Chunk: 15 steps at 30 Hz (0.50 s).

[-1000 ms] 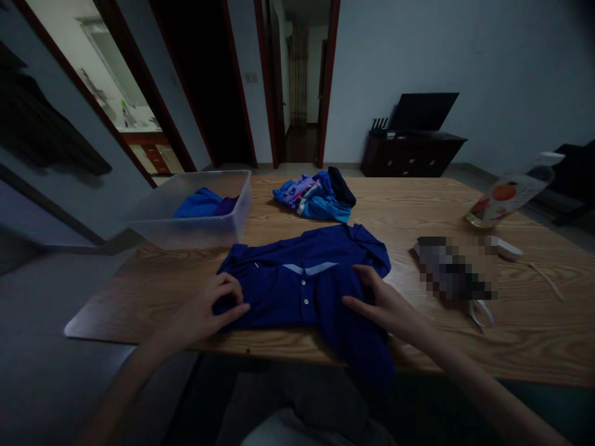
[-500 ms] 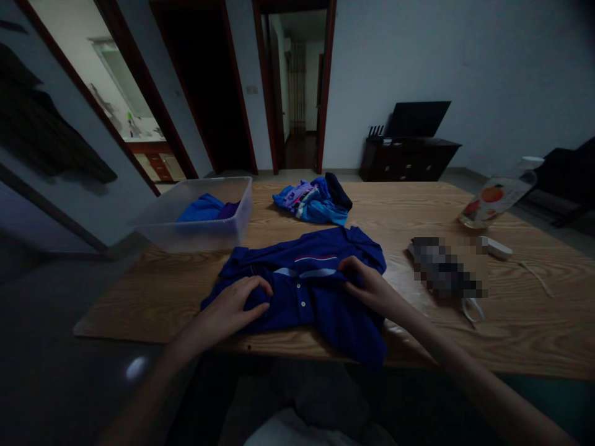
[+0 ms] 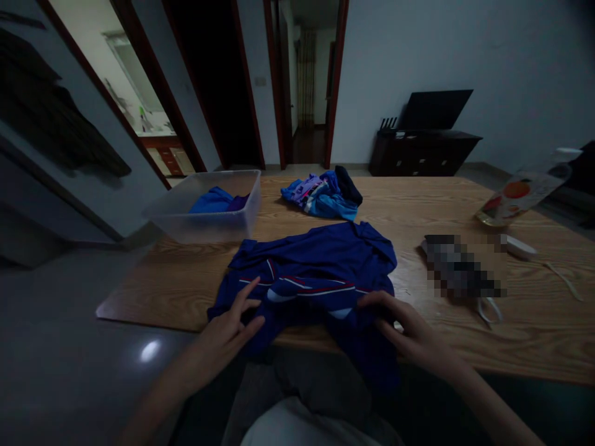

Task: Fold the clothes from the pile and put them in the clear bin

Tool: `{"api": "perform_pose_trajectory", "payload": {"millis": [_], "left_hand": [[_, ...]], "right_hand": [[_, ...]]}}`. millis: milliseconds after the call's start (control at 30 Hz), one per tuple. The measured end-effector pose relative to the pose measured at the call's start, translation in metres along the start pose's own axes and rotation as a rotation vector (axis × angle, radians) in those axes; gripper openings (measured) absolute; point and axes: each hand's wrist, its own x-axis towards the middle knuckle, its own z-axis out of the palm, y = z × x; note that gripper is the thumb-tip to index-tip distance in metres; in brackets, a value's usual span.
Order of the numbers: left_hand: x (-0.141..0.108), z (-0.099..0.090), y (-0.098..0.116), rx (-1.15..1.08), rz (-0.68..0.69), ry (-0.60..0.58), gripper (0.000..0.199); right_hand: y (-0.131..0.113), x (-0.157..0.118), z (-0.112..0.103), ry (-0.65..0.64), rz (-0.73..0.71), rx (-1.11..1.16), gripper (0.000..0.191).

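A dark blue polo shirt (image 3: 320,248) lies spread and rumpled at the table's near edge. Its collar (image 3: 325,290), trimmed with red and white stripes, is turned towards me, and part of the cloth hangs over the edge. My left hand (image 3: 232,328) is at the shirt's left side, fingers spread and nothing gripped. On the right side, my right hand (image 3: 404,322) rests its bent fingers against the cloth near the collar's end, thumb apart from the index finger. Some fingertips are hidden against the dark fabric.
A translucent plastic bin (image 3: 209,229) with blue and purple clothes stands at the back left. Behind the shirt lies a pile of clothes (image 3: 320,195). To the right are a blurred-out dark item (image 3: 458,266), a white corded device (image 3: 520,248) and a large bottle (image 3: 511,195).
The collar has flopped towards me, covering the buttons and showing its striped edge. My left hand has drawn back with fingers spreading; my right hand has shifted nearer and rightward. The view has swung slightly left.
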Motion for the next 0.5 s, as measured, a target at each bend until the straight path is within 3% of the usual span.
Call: {"api": "perform_pose_trajectory", "payload": {"millis": [67,200,267,400,500], "left_hand": [[0.011,0.001,0.006,-0.027,0.012,0.071,0.079],[0.038,0.005,0.018,0.055,0.008,0.234,0.068],[0.05,0.007,0.023,0.103,0.022,0.244,0.064],[0.061,0.012,0.031,0.108,0.153,0.188,0.068],[0.06,0.01,0.032,0.116,0.3,0.225,0.049]], "right_hand": [[-0.008,0.0,0.002,-0.002,0.043,-0.02,0.034],[-0.023,0.01,0.009,0.0,0.031,-0.091,0.067],[-0.026,0.02,0.014,0.039,-0.013,-0.126,0.076],[-0.024,0.042,0.019,0.156,-0.05,-0.17,0.054],[-0.023,0.05,0.014,0.181,-0.09,-0.179,0.039]]}}
